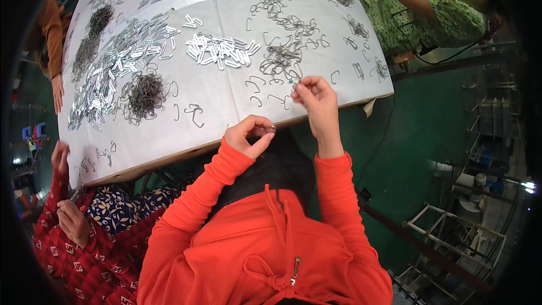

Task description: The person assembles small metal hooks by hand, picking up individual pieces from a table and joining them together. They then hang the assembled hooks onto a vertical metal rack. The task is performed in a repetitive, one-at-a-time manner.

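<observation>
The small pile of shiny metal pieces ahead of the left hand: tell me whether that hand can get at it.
Probably yes: only bare white tabletop seems to lie between the left hand and the shiny pile, though that hand holds a small metal piece.

A small metal piece sits in the left hand, bent wire hooks lying tangled beyond the right hand.
</observation>
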